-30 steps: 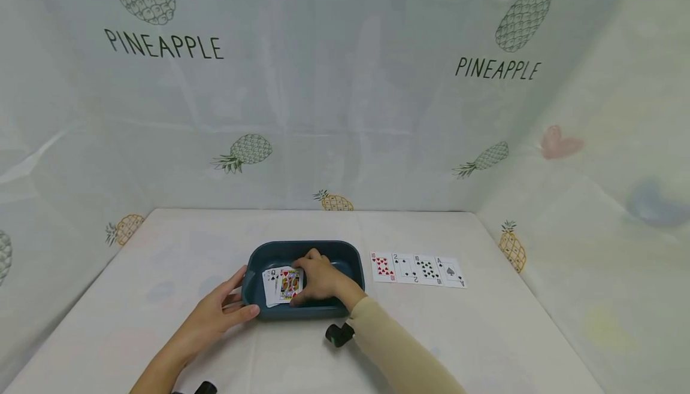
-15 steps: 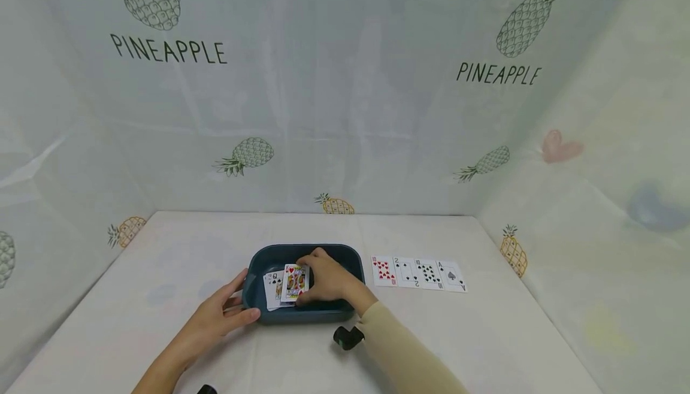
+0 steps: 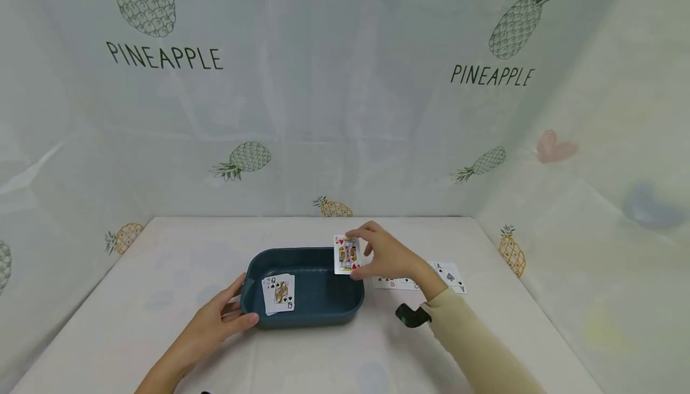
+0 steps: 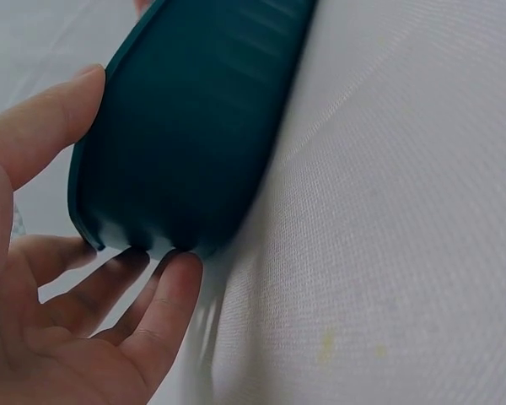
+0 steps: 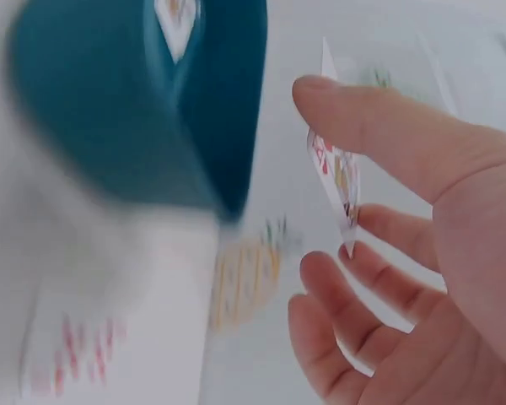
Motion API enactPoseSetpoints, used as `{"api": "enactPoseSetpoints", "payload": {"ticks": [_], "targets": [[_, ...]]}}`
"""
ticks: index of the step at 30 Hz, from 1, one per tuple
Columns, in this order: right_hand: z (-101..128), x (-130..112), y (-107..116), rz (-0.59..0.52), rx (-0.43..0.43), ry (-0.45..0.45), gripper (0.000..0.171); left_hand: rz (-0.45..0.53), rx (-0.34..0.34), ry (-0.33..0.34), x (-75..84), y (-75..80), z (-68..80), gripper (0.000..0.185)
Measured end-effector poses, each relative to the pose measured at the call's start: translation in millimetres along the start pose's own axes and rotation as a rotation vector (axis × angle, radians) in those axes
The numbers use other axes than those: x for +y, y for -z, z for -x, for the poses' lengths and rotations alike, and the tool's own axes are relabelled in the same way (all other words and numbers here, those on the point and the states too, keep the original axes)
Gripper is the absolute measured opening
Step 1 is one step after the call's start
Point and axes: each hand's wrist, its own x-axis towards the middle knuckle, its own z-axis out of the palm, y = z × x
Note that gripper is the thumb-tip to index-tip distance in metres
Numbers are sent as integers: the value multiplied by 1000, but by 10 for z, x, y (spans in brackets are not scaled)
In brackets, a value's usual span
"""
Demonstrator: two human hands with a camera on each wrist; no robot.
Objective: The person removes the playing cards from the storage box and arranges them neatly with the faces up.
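Observation:
A dark teal tray (image 3: 323, 311) (image 4: 185, 135) stands on the white table, with a few face cards (image 3: 278, 293) lying in its left half. My left hand (image 3: 221, 317) (image 4: 84, 329) steadies the tray's near left corner, fingers under the rim and thumb on its edge. Above the tray's far right corner my right hand (image 3: 384, 254) (image 5: 405, 253) pinches a king of hearts (image 3: 347, 255) (image 5: 337, 181) between thumb and fingers. A row of face-up cards (image 3: 451, 275) lies to the right of the tray, partly hidden by that hand.
Pineapple-print sheets (image 3: 334, 94) wall in the table at the back and both sides. The white tablecloth (image 3: 162, 268) stretches left of the tray. A black wrist camera mount (image 3: 412, 315) hangs under my right sleeve.
My right hand lifted the king of hearts out of the tray and carried it up and to the right. The left hand stayed on the tray's corner.

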Motion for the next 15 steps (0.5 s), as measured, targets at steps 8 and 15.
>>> {"api": "enactPoseSetpoints", "payload": {"ticks": [8,15], "targets": [[580,707,593,88,65,-106,84,7,0,24,-22,-21,5,103],[1132,1300,941,94,72,-229,84,-34,-6,19,-14,8,-7,102]]}}
